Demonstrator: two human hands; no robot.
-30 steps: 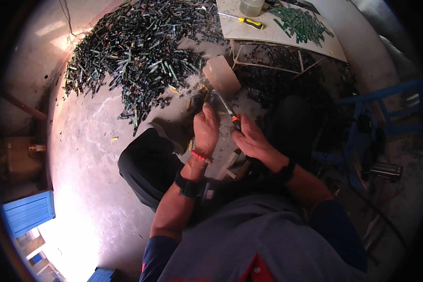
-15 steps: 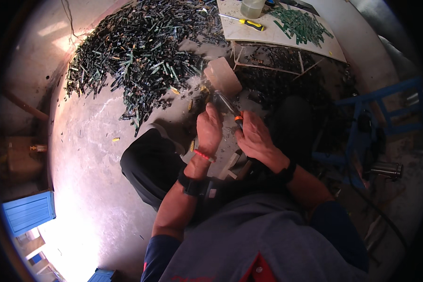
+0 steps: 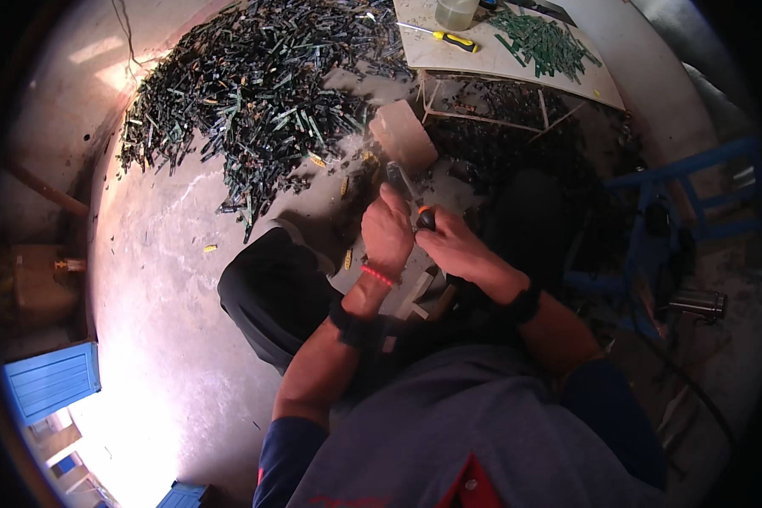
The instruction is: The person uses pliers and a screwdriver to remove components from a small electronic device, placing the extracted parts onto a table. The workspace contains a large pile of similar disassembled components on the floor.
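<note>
My right hand point(image 3: 459, 249) is closed round the orange-and-black handle of a screwdriver point(image 3: 428, 218). Its metal shaft points up and left, toward the fingertips of my left hand point(image 3: 387, 229). Those left fingers pinch a small dark piece point(image 3: 394, 174), which the screwdriver's tip meets or nearly meets. What kind of piece it is cannot be made out. A pale brown block point(image 3: 403, 135) stands on the floor just beyond both hands.
A big heap of dark and green strips point(image 3: 262, 93) covers the floor at the far left. On a low white table point(image 3: 432, 52) lie a yellow-and-black screwdriver point(image 3: 457, 41), a cup point(image 3: 455, 12) and green strips point(image 3: 543, 44). A blue frame point(image 3: 694, 182) stands at right.
My right hand has shifted slightly left and down, tilting the screwdriver handle closer to my left hand. My left hand has turned and moved a little right, still pinching the dark piece.
</note>
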